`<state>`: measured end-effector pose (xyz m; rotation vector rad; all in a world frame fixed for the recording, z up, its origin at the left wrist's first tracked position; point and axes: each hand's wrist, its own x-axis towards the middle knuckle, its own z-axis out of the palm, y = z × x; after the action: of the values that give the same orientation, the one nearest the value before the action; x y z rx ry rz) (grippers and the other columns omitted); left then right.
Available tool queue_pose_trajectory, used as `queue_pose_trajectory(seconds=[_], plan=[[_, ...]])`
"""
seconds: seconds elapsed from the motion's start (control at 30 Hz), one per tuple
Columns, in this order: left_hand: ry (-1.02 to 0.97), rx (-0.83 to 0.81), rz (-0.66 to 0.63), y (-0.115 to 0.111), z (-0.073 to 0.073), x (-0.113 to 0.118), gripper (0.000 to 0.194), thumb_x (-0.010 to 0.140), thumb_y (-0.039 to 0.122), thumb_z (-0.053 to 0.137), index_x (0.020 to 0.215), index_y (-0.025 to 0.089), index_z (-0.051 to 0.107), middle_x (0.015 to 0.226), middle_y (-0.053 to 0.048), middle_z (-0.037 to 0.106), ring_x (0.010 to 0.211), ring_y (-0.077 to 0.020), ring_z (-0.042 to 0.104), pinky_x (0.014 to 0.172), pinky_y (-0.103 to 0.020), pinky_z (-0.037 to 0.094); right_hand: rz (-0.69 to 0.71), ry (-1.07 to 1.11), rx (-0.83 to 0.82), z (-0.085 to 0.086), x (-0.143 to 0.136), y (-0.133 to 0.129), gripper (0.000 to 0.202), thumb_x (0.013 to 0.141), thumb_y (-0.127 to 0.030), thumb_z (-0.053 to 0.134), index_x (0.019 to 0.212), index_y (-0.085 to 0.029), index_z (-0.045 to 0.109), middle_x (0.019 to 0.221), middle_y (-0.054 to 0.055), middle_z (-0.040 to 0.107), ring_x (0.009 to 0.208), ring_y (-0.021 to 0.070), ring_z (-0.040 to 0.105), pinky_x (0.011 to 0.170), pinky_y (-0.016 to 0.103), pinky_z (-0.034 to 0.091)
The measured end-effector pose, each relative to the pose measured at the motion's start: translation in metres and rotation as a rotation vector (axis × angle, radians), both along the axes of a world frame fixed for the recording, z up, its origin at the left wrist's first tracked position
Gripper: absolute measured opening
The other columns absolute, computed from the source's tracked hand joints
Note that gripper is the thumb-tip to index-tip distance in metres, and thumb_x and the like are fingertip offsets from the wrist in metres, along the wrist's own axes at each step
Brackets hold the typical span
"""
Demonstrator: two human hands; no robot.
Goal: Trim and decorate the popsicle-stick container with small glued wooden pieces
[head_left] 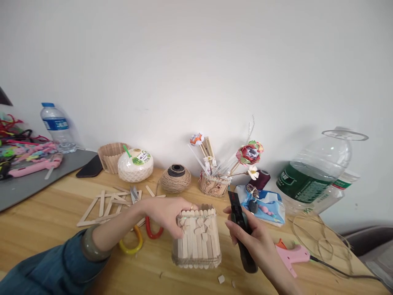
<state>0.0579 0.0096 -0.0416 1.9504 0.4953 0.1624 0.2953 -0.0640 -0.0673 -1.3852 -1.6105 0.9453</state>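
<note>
My left hand [172,215] grips the upper left side of a small box made of wooden craft sticks [196,241]. Small cut wood pieces are stuck on the box's front, and twine runs around its top and bottom. In my right hand [253,233] is a black utility knife [241,229], its tip pointing up and away, apart from the box. Scissors [132,241] with one yellow and one red handle lie by my left forearm. Loose craft sticks [101,205] are scattered behind that forearm. A small wood scrap [221,279] lies in front of the box.
A twine spool [175,178], a flower holder [213,184] and a white coconut [135,168] stand along the wall. At right are a pink glue gun [293,255] with a cord, a blue packet [265,207] and a large bottle [316,172]. A water bottle [57,127] stands at left.
</note>
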Motion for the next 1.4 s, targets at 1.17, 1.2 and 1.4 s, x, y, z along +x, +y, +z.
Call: queue_pose_trajectory(seconds=[1.17,1.2,1.4], plan=[[-0.484,-0.814,0.733,-0.023,-0.016,0.037,0.022,0.064,0.034,0.067,0.067,0.013,0.062,0.062,-0.002,0.063,0.062,-0.0148,0.058,0.06,-0.024,0.044,-0.069,0.477,-0.065,0.007,-0.007,-0.013,0.029,0.082,-0.049,0.059,0.087,-0.023,0.048,0.055,-0.007,0.054,0.035,0.0067,0.049,0.035,0.016,0.035],[-0.477,-0.829,0.749,-0.024,-0.016,0.037,0.022,0.063,0.034,0.067,0.065,0.013,0.061,0.059,-0.001,0.061,0.057,-0.0136,0.056,0.056,-0.023,0.042,-0.065,0.505,-0.093,0.008,-0.005,-0.012,0.029,0.082,-0.05,0.057,0.087,-0.022,0.051,0.058,-0.004,0.057,0.037,0.0081,0.051,0.035,0.018,0.037],[-0.462,-0.835,0.855,-0.028,-0.018,0.038,0.022,0.062,0.029,0.073,0.061,0.014,0.057,0.05,0.004,0.054,0.044,-0.0082,0.047,0.043,-0.019,0.032,-0.115,0.612,-0.236,0.003,0.01,0.0,0.03,0.073,-0.05,0.057,0.081,-0.021,0.059,0.062,0.002,0.061,0.049,0.0174,0.064,0.04,0.024,0.046]])
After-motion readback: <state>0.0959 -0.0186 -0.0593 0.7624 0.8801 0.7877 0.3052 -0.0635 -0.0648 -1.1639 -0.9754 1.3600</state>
